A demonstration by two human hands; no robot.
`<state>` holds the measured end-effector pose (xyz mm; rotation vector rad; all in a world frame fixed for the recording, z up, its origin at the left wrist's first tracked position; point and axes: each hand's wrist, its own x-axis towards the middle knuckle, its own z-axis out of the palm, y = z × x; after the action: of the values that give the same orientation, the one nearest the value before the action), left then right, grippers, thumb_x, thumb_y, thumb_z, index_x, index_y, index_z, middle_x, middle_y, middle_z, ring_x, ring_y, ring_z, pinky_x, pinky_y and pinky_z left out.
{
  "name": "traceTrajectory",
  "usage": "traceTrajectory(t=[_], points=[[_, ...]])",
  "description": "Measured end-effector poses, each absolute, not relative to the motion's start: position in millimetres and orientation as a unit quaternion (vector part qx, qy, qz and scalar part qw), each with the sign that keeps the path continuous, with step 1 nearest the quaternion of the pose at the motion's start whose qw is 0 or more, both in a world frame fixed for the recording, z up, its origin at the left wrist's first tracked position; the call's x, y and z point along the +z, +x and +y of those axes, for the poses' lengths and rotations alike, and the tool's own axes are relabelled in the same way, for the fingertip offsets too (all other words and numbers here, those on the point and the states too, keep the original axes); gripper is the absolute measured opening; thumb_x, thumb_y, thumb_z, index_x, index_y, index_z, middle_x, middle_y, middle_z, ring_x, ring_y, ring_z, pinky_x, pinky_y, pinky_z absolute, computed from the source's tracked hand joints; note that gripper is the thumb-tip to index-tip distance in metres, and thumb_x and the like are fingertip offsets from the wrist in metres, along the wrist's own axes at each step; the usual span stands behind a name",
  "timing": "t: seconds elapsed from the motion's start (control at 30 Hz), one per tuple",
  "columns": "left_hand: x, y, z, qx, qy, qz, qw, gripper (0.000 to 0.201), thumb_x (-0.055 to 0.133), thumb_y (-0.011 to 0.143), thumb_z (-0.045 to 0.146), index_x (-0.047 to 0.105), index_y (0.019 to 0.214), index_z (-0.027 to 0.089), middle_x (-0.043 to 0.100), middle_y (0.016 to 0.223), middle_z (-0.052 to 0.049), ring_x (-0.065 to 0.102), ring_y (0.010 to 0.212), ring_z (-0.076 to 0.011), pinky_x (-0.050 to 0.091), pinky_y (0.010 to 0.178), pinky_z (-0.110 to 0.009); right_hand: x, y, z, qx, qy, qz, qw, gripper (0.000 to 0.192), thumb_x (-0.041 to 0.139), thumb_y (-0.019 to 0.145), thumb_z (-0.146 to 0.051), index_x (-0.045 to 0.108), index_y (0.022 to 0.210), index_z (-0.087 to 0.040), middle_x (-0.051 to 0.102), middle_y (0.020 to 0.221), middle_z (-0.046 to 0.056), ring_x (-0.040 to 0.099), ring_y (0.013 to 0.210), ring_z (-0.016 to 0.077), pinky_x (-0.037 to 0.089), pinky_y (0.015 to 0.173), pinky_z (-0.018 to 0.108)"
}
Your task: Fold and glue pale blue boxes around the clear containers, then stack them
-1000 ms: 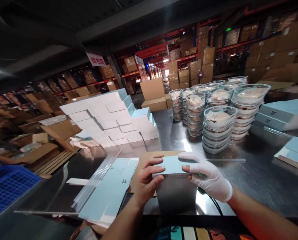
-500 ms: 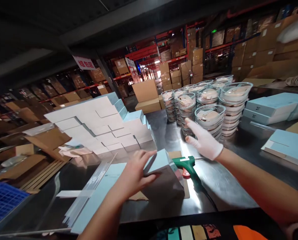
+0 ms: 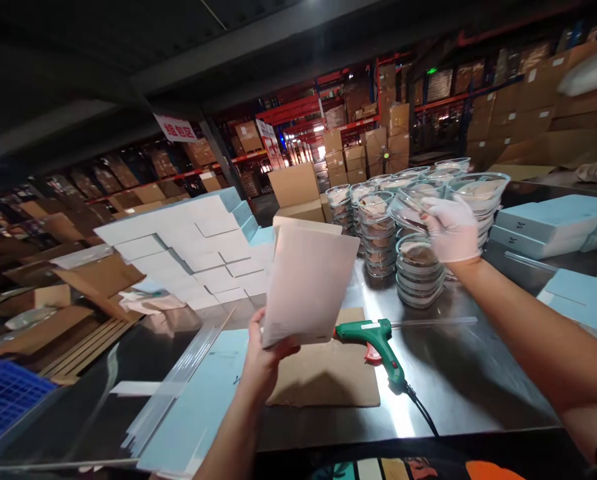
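My bare left hand grips the lower end of a white cardboard box, raised and tilted upright, with a flap standing out at its top. My right hand, in a white glove, is closed on the rim of a clear round bowl tipped over the stacks; its fingertips are partly hidden. Below it stands a stack of clear bowls with brownish pieces inside. A green hot glue gun lies on the table, its nozzle by a brown cardboard sheet.
White and light blue boxes are piled at the left back. Glue sticks lie on a flat blue box. More blue boxes sit at the right. A blue crate stands beyond the table's left edge.
The left hand has lifted and tilted the box off the cardboard sheet. My right hand, open before, has moved right and back and taken hold of a bowl from the stacks.
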<state>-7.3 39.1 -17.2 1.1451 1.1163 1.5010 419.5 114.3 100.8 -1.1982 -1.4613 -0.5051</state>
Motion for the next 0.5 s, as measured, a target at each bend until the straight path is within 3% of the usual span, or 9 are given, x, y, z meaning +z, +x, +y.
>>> traceTrajectory(t=[0.1,0.17,0.23,0.33,0.43,0.5], points=[[-41.6,7.7,48.5,0.575,0.466,0.469,0.483,0.106,0.098,0.051,0.025,0.041,0.141,0.027,0.067,0.110,-0.002,0.068,0.091,-0.0216,0.061,0.071,-0.030,112.2,387.0,72.5,-0.118,-0.414,-0.577,0.694,0.022,0.063,0.104,-0.046,0.077,0.110,-0.030,0.081,0.117,0.008,0.073,0.111,0.0283,0.055,0.106,0.055],[-56.5,9.9,50.8,0.560,0.476,0.472,0.488,0.104,0.098,0.052,0.023,0.043,0.140,0.028,0.068,0.116,-0.004,0.068,0.096,-0.0232,0.061,0.076,-0.032,117.4,365.1,42.6,-0.020,-0.372,-0.581,0.724,0.022,0.073,0.098,-0.053,0.081,0.107,-0.035,0.082,0.110,0.005,0.076,0.106,0.0306,0.059,0.100,0.056],[-72.0,8.2,49.3,0.546,0.476,0.463,0.511,0.104,0.099,0.052,0.025,0.043,0.139,0.028,0.066,0.121,-0.006,0.068,0.099,-0.0242,0.061,0.078,-0.034,120.0,345.6,19.1,0.111,-0.347,-0.628,0.688,0.026,0.078,0.093,-0.058,0.084,0.103,-0.035,0.082,0.119,0.004,0.076,0.114,0.0328,0.061,0.102,0.055],[-97.7,4.1,43.4,0.518,0.485,0.429,0.559,0.111,0.103,0.048,0.034,0.042,0.140,0.029,0.066,0.121,-0.006,0.069,0.095,-0.0250,0.061,0.083,-0.039,116.2,322.6,4.4,0.265,-0.359,-0.696,0.563,0.042,0.076,0.090,-0.067,0.087,0.104,-0.028,0.080,0.130,0.008,0.074,0.123,0.0353,0.061,0.107,0.055],[-122.5,3.1,38.4,0.502,0.515,0.411,0.560,0.109,0.104,0.045,0.042,0.047,0.136,0.026,0.067,0.122,-0.009,0.068,0.108,-0.0306,0.057,0.095,-0.043,96.2,310.8,8.2,0.239,-0.381,-0.740,0.500,0.048,0.072,0.092,-0.070,0.085,0.111,-0.027,0.075,0.139,0.010,0.067,0.135,0.0351,0.051,0.121,0.056],[-134.7,3.6,37.2,0.485,0.540,0.437,0.532,0.102,0.104,0.045,0.043,0.053,0.131,0.022,0.067,0.124,-0.013,0.066,0.118,-0.0344,0.054,0.103,-0.047,70.6,309.0,12.5,0.211,-0.387,-0.735,0.515,0.054,0.072,0.093,-0.069,0.076,0.131,-0.031,0.065,0.154,0.009,0.056,0.149,0.0341,0.041,0.129,0.056]])
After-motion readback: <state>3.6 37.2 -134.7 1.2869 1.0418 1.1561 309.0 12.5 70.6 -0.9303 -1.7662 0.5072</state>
